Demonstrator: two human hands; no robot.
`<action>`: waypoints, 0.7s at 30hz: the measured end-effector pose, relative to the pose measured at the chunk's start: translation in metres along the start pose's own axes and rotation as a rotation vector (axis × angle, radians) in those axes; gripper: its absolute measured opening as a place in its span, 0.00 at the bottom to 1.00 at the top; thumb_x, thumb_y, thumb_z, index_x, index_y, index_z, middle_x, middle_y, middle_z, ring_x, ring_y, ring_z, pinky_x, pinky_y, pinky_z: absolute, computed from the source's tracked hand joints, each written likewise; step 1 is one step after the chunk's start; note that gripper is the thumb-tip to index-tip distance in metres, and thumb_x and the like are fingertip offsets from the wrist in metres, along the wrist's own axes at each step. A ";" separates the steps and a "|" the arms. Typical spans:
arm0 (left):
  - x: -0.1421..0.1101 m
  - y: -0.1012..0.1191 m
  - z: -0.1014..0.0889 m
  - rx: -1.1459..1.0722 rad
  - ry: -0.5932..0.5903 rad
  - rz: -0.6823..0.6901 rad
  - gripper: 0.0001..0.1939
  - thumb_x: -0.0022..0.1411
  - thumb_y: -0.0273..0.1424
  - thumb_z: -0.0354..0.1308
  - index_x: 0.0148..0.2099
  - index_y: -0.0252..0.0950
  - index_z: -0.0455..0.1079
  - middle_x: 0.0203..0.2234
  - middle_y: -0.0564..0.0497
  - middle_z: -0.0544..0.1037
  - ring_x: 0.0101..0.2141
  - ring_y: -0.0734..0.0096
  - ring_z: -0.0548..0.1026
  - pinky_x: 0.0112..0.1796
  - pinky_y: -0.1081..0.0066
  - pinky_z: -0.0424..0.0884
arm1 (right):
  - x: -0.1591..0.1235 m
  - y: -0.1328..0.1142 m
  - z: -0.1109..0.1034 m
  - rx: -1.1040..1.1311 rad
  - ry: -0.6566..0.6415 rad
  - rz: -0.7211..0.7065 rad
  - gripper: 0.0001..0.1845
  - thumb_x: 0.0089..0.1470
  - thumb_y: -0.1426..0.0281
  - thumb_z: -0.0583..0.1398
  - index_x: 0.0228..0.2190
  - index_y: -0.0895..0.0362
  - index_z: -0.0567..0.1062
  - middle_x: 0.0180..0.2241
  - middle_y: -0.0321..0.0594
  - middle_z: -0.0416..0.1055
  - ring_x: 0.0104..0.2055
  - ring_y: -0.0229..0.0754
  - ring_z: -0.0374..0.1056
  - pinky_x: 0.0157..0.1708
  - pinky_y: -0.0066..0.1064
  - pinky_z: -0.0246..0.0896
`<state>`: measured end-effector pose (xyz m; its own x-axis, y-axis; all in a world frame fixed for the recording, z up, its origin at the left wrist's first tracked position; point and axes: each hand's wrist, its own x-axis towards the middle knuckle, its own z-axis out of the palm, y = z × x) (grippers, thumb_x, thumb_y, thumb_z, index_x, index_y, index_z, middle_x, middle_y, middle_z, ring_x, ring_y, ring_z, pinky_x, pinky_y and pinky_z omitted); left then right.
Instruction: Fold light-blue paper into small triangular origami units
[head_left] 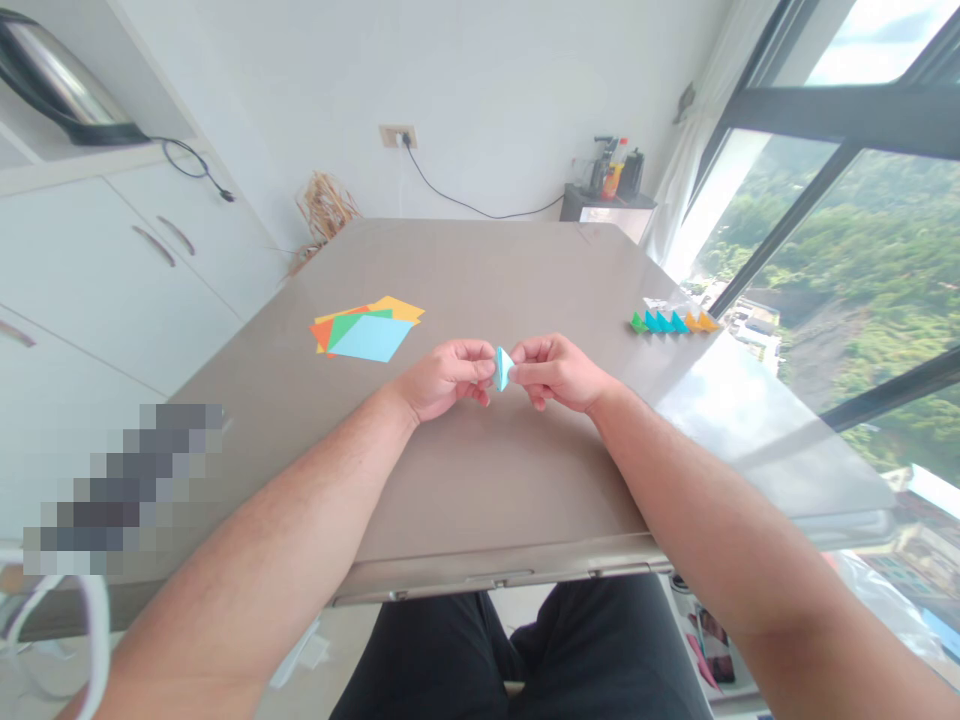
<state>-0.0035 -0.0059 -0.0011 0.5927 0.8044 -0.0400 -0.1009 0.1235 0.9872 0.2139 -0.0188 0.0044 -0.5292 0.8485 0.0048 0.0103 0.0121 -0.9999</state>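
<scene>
Between my two hands, above the table's middle, is a small folded piece of light blue paper (502,369) with a pointed, diamond-like outline. My left hand (450,378) pinches its left side between thumb and fingers. On its right side, the thumb and fingertips of my right hand (559,372) grip the same paper. To the left lies a fanned pile of coloured paper sheets (367,330), light blue on top, with green, orange and yellow below. Several small folded paper pieces (667,321) in green, blue and orange stand in a row at the right.
The grey-brown table (480,270) has its front edge just above my lap. A blurred-out patch (135,480) covers something at the left edge. A window (787,220) runs along the right. Beyond the table, a small cabinet (607,205) holds bottles, and a kettle (67,80) sits upper left.
</scene>
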 end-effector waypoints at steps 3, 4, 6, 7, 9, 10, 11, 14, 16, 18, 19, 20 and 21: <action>-0.001 0.000 0.000 -0.025 -0.023 0.011 0.13 0.51 0.38 0.73 0.30 0.35 0.76 0.24 0.50 0.72 0.26 0.72 0.69 0.29 0.68 0.71 | 0.000 0.000 0.000 0.025 -0.031 -0.010 0.06 0.48 0.68 0.67 0.28 0.58 0.77 0.12 0.26 0.59 0.16 0.31 0.55 0.17 0.25 0.60; -0.001 0.000 0.001 -0.036 -0.028 0.020 0.14 0.51 0.39 0.73 0.29 0.35 0.76 0.24 0.49 0.72 0.26 0.71 0.70 0.29 0.68 0.72 | 0.000 -0.001 0.000 0.037 -0.049 -0.011 0.07 0.48 0.67 0.67 0.28 0.58 0.77 0.12 0.26 0.59 0.15 0.32 0.55 0.17 0.25 0.60; -0.001 0.000 0.004 -0.055 -0.035 0.031 0.14 0.52 0.40 0.73 0.29 0.35 0.75 0.24 0.48 0.73 0.27 0.70 0.71 0.29 0.66 0.72 | 0.000 -0.002 0.002 0.071 -0.088 -0.018 0.09 0.47 0.66 0.68 0.27 0.58 0.76 0.12 0.26 0.60 0.15 0.31 0.55 0.16 0.26 0.60; -0.001 0.000 0.005 -0.063 -0.034 0.034 0.15 0.52 0.41 0.72 0.29 0.35 0.76 0.24 0.48 0.73 0.27 0.70 0.71 0.29 0.66 0.73 | 0.000 -0.003 0.003 0.091 -0.101 -0.024 0.10 0.46 0.65 0.69 0.27 0.58 0.76 0.13 0.26 0.60 0.15 0.31 0.54 0.16 0.26 0.60; -0.001 0.000 0.006 -0.077 -0.026 0.043 0.15 0.51 0.41 0.72 0.30 0.35 0.76 0.24 0.48 0.72 0.26 0.69 0.71 0.29 0.65 0.74 | 0.001 -0.004 0.005 0.124 -0.107 -0.034 0.11 0.46 0.64 0.69 0.27 0.58 0.76 0.13 0.26 0.60 0.15 0.31 0.53 0.16 0.26 0.60; -0.001 0.001 0.007 -0.083 -0.023 0.047 0.15 0.51 0.41 0.73 0.30 0.35 0.76 0.24 0.48 0.72 0.26 0.69 0.72 0.29 0.65 0.74 | 0.001 -0.004 0.006 0.135 -0.105 -0.035 0.11 0.46 0.64 0.69 0.27 0.58 0.76 0.13 0.25 0.59 0.14 0.31 0.53 0.16 0.26 0.60; -0.001 0.001 0.007 -0.090 -0.024 0.049 0.15 0.51 0.41 0.73 0.30 0.35 0.76 0.23 0.48 0.72 0.26 0.69 0.72 0.30 0.65 0.74 | 0.001 -0.004 0.006 0.144 -0.102 -0.032 0.11 0.46 0.65 0.69 0.27 0.58 0.75 0.12 0.25 0.59 0.14 0.31 0.53 0.16 0.26 0.60; -0.001 0.000 0.005 -0.111 -0.039 0.046 0.15 0.51 0.41 0.72 0.30 0.35 0.77 0.23 0.49 0.72 0.26 0.70 0.71 0.31 0.65 0.75 | 0.002 -0.001 0.006 0.156 -0.103 -0.018 0.09 0.46 0.67 0.68 0.26 0.58 0.75 0.12 0.25 0.58 0.14 0.31 0.53 0.16 0.27 0.60; -0.001 0.000 0.004 -0.114 -0.054 0.045 0.15 0.52 0.42 0.72 0.31 0.35 0.77 0.24 0.49 0.71 0.27 0.70 0.70 0.31 0.64 0.76 | 0.002 0.000 0.004 0.149 -0.083 -0.021 0.07 0.47 0.68 0.67 0.27 0.57 0.75 0.12 0.25 0.58 0.15 0.31 0.53 0.16 0.26 0.59; -0.001 0.000 0.003 -0.102 -0.045 0.053 0.16 0.52 0.43 0.72 0.32 0.36 0.77 0.25 0.49 0.71 0.27 0.69 0.70 0.31 0.65 0.75 | 0.001 0.001 0.003 0.136 -0.039 -0.034 0.06 0.47 0.68 0.67 0.27 0.57 0.75 0.12 0.25 0.58 0.15 0.31 0.53 0.17 0.26 0.59; -0.002 0.001 0.003 -0.090 -0.033 0.057 0.16 0.51 0.43 0.72 0.32 0.36 0.77 0.25 0.49 0.71 0.27 0.70 0.70 0.30 0.66 0.74 | 0.001 0.001 0.003 0.132 -0.016 -0.038 0.06 0.47 0.68 0.67 0.27 0.57 0.76 0.12 0.24 0.57 0.15 0.31 0.53 0.17 0.26 0.58; -0.002 0.001 0.003 -0.079 -0.019 0.059 0.16 0.51 0.42 0.73 0.31 0.36 0.77 0.24 0.49 0.71 0.27 0.70 0.70 0.29 0.67 0.73 | 0.001 0.001 0.003 0.128 -0.002 -0.036 0.06 0.47 0.68 0.67 0.27 0.57 0.75 0.12 0.24 0.57 0.15 0.31 0.53 0.17 0.26 0.58; -0.002 0.001 0.003 -0.069 -0.009 0.057 0.16 0.50 0.42 0.73 0.30 0.36 0.76 0.24 0.49 0.70 0.27 0.71 0.69 0.29 0.68 0.72 | 0.001 0.000 0.003 0.126 0.000 -0.026 0.06 0.47 0.69 0.67 0.27 0.57 0.75 0.12 0.24 0.57 0.14 0.31 0.52 0.17 0.26 0.58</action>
<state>-0.0018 -0.0091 0.0008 0.5912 0.8063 0.0174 -0.1895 0.1179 0.9748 0.2109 -0.0199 0.0041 -0.5281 0.8486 0.0312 -0.1101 -0.0320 -0.9934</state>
